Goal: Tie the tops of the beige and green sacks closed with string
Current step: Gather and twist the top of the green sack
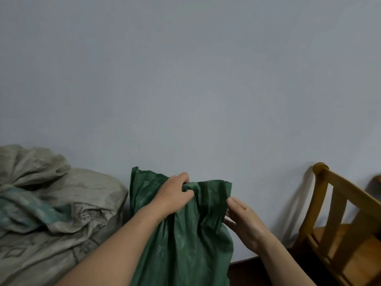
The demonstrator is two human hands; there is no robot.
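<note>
A green woven sack (185,240) stands upright against the wall at bottom centre, its top edge loose and pleated. My left hand (174,194) grips a bunch of the sack's top, fingers curled into the folds. My right hand (242,221) lies against the sack's right side just below the top, its fingers fairly straight along the gathered cloth. A beige sack (68,205) lies to the left, crumpled, with its mouth bunched near the left edge. No string shows in view.
A pale grey wall (185,79) fills the upper view. A wooden chair (340,228) stands at the right, close to the green sack. A strip of teal-green cloth (26,209) lies across the beige sack. Dark floor shows at bottom right.
</note>
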